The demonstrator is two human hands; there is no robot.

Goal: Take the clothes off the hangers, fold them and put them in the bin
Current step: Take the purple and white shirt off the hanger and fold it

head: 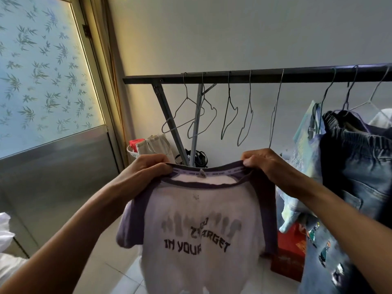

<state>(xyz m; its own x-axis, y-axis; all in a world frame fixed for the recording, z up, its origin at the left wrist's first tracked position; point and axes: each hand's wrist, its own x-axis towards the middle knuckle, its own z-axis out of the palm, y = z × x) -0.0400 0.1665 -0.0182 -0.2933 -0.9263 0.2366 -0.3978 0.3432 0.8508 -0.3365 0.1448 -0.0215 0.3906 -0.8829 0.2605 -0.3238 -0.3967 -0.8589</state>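
hands, left (148,168) and right (263,162), pinch soft white purple-trimmed t-shirt (201,230) by its ribbed collar.

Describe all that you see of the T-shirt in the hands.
The T-shirt, of soft-looking knit cloth, has a white body, purple sleeves and a purple neckband with a small label inside. Black letters on the chest include IN YOUR, under grey shapes. The left hand and the right hand pinch the neckband at each end, so it hangs free and unfolded, front toward the camera.
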